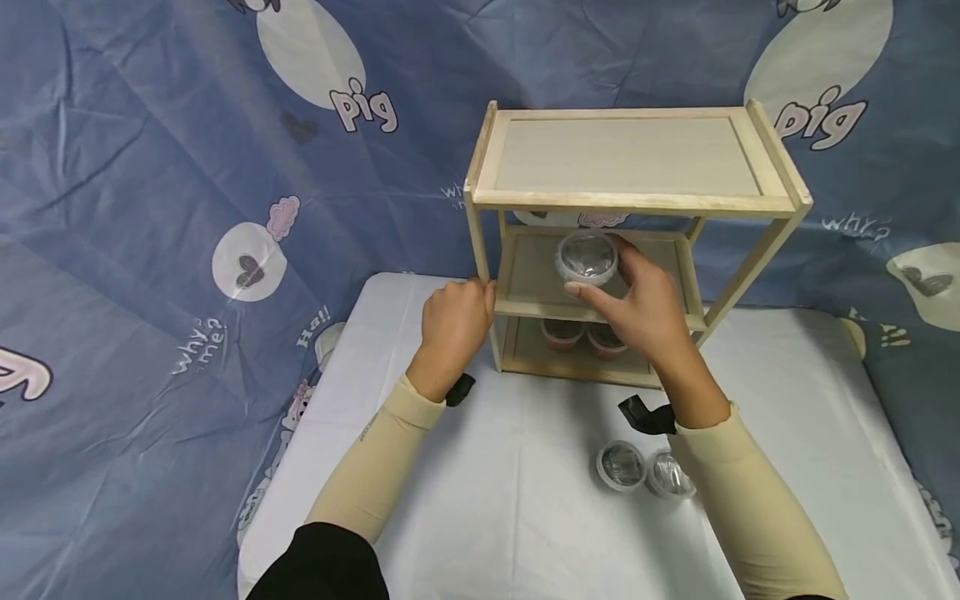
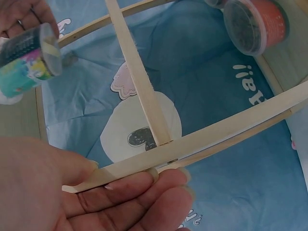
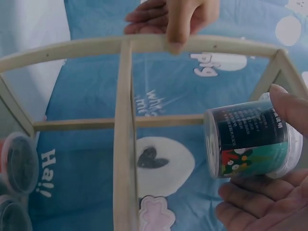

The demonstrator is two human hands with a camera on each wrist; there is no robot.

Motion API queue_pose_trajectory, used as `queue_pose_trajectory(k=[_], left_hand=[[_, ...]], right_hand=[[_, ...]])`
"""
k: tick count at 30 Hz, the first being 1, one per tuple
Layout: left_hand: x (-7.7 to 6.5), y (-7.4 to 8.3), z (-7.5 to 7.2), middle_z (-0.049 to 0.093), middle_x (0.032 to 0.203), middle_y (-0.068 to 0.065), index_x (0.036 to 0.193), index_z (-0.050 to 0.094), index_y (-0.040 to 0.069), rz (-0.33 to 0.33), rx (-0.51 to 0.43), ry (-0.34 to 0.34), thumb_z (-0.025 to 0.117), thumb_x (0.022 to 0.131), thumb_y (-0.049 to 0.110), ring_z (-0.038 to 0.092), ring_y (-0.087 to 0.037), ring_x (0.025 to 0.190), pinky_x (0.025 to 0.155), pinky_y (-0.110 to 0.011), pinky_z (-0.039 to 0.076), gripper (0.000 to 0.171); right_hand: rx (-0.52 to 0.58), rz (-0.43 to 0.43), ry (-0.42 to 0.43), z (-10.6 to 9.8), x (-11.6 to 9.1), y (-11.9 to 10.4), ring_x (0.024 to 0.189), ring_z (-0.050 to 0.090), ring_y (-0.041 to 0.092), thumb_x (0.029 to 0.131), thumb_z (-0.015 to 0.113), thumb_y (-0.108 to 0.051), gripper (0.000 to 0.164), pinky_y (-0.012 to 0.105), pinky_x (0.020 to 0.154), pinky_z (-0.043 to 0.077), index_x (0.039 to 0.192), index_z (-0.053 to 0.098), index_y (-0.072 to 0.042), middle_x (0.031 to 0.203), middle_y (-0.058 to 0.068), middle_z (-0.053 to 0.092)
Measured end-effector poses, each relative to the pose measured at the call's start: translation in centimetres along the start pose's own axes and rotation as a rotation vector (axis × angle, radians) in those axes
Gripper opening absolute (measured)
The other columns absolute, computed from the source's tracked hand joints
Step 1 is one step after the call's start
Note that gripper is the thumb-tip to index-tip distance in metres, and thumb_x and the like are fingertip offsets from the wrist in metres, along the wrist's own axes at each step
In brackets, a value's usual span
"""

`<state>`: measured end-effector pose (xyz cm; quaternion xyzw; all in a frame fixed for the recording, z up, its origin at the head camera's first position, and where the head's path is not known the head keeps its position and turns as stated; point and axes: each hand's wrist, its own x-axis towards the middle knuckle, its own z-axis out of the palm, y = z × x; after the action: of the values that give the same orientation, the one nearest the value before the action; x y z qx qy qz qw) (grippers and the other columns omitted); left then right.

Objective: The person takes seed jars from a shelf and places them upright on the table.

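My left hand [image 1: 456, 329] pinches the front left post [image 2: 130, 165] of a small wooden shelf [image 1: 630, 154], thumb on one side and fingers on the other. In my right hand [image 1: 651, 304] is a round plastic tub [image 1: 587, 258] with a clear lid, gripped between thumb and fingers above the middle board [image 1: 525, 271]. The right wrist view shows the tub's printed label [image 3: 250, 137], dark with a green and colourful band. Two tubs with reddish sides, one a red tub [image 2: 272, 24], stand on the bottom board, partly hidden.
On the white tablecloth [image 1: 465, 500], in front of the shelf, a clear-lidded tub [image 1: 621, 465] stands beside another tub [image 1: 669, 475] near my right forearm. A blue printed cloth [image 1: 150, 167] hangs behind. The shelf's top board overhangs the middle one.
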<state>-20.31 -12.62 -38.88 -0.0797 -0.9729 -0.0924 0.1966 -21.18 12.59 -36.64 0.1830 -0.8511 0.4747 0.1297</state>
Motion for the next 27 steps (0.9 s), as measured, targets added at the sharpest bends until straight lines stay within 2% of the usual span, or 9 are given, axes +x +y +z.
queue_pose_trajectory(k=[6,15,18,20,23,27], left_hand=[[0.1,0.1,-0.2,0.068,0.066,-0.020,0.083,0.073,0.002,-0.001,0.013,-0.002,0.055,0.111,0.025,0.068,-0.037,0.055,0.047,-0.048,0.053,0.040],[0.1,0.1,-0.1,0.068,0.068,-0.020,0.083,0.073,0.002,-0.004,0.009,-0.015,0.054,0.111,0.025,0.069,-0.037,0.056,0.048,-0.048,0.054,0.042],[0.1,0.1,-0.1,0.069,0.068,-0.020,0.082,0.073,0.001,-0.005,0.009,-0.016,0.054,0.111,0.025,0.069,-0.037,0.057,0.048,-0.048,0.054,0.042],[0.1,0.1,-0.1,0.069,0.068,-0.020,0.081,0.073,0.001,-0.006,0.012,-0.012,0.054,0.111,0.025,0.069,-0.037,0.057,0.048,-0.048,0.054,0.043],[0.1,0.2,-0.1,0.068,0.067,-0.020,0.079,0.071,0.002,-0.006,0.015,-0.013,0.052,0.111,0.025,0.069,-0.037,0.056,0.048,-0.048,0.054,0.045],[0.0,0.1,-0.1,0.067,0.065,-0.020,0.077,0.070,0.002,-0.008,0.012,-0.029,0.050,0.112,0.026,0.068,-0.037,0.055,0.048,-0.048,0.054,0.047]], right_hand=[[0.053,0.021,-0.010,-0.3,-1.5,-1.1,0.134,0.058,0.030,0.089,0.088,-0.026,0.068,0.053,0.110,0.043,0.148,0.057,-0.012,0.136,0.012,0.067],[0.130,-0.004,-0.051,-0.6,-3.8,-1.4,0.135,0.057,0.026,0.090,0.087,-0.021,0.069,0.049,0.114,0.041,0.150,0.055,-0.016,0.137,0.008,0.066],[0.124,-0.013,-0.053,-0.4,-4.9,-1.5,0.129,0.061,0.024,0.089,0.088,-0.022,0.070,0.048,0.107,0.046,0.151,0.055,-0.019,0.135,0.006,0.067],[0.100,-0.017,-0.048,-0.3,-5.6,-1.4,0.122,0.064,0.023,0.088,0.088,-0.023,0.072,0.049,0.098,0.050,0.151,0.054,-0.022,0.133,0.005,0.068],[0.052,-0.006,-0.036,-0.1,-6.5,-1.2,0.113,0.066,0.022,0.087,0.089,-0.025,0.073,0.050,0.086,0.050,0.151,0.054,-0.026,0.130,0.004,0.069],[0.044,0.005,-0.042,0.1,-7.5,-0.9,0.109,0.066,0.022,0.086,0.090,-0.024,0.074,0.049,0.086,0.049,0.151,0.054,-0.027,0.129,0.004,0.070]])
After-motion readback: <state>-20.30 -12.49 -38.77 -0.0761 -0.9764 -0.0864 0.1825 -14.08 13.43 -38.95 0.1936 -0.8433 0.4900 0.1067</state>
